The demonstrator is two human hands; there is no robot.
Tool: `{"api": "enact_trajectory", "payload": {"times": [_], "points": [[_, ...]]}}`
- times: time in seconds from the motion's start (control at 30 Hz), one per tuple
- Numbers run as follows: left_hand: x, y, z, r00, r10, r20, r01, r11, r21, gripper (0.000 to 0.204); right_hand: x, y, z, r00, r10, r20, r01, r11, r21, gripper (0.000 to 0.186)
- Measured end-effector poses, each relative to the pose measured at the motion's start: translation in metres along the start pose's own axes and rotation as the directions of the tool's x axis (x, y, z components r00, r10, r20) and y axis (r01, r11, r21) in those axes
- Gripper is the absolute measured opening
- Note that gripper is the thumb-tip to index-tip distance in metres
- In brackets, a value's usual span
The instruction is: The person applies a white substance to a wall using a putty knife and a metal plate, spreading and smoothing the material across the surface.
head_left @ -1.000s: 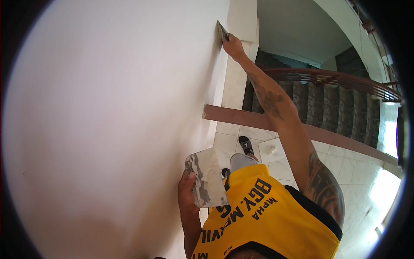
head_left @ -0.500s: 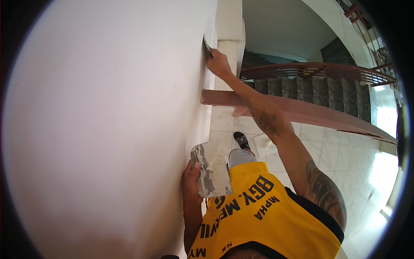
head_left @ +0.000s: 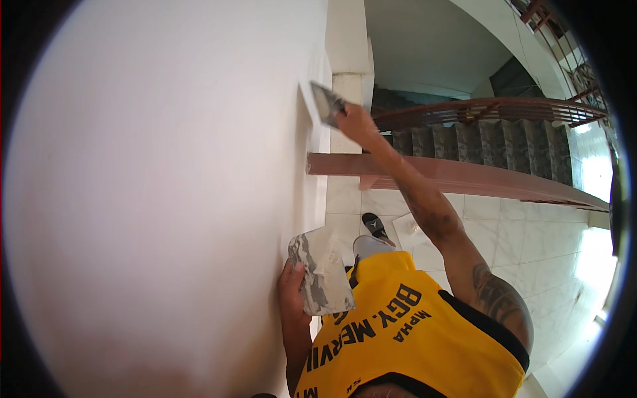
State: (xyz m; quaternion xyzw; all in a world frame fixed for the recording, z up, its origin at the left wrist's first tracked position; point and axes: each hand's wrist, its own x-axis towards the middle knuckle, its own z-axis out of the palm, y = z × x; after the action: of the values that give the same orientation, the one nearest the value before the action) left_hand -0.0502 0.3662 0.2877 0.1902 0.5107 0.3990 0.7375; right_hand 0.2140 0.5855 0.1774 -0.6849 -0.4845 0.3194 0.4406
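My right hand (head_left: 358, 125) reaches forward, its fingers closed round the handle of a putty knife (head_left: 326, 103). The wide blade is tilted beside the white wall (head_left: 166, 166), near the wall's far edge; whether it touches cannot be told. Pale putty shows on the blade. Close to my body, my left hand (head_left: 292, 284) grips a flat rectangular plate (head_left: 324, 272) from its left side, thumb on the top face. White putty and grey smears cover that plate. The left fingers under it are hidden.
A reddish-brown rail (head_left: 411, 167) runs from the wall to the right, under my right arm. Beyond it are dark stairs (head_left: 478, 142) with a curved railing. A white square board (head_left: 411, 229) with a small lump lies on the tiled floor (head_left: 491, 245) by my sandalled foot (head_left: 373, 224).
My right hand has drawn back toward me and slightly right, and the putty knife's blade has turned so its face shows. The left hand and plate have shifted slightly down in the picture.
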Motion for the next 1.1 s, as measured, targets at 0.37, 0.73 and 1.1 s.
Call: {"api": "enact_trajectory", "payload": {"times": [0.37,0.73,1.1], "points": [[-0.023,0.023,0.034,0.99,0.02,-0.137,-0.004,0.993,0.114,0.039,0.182,0.031,-0.001,0.917,-0.216,-0.334,0.242,0.969,0.037,0.028],[-0.023,0.033,0.042,0.998,0.02,-0.058,-0.013,0.993,0.117,0.039,0.123,-0.003,-0.001,0.965,-0.237,-0.113,0.236,0.972,-0.026,0.04],[-0.008,0.021,0.016,0.997,-0.016,0.079,0.015,1.0,0.013,0.037,-0.014,-0.028,0.042,0.987,-0.158,0.025,0.157,0.986,0.052,0.045]]}}
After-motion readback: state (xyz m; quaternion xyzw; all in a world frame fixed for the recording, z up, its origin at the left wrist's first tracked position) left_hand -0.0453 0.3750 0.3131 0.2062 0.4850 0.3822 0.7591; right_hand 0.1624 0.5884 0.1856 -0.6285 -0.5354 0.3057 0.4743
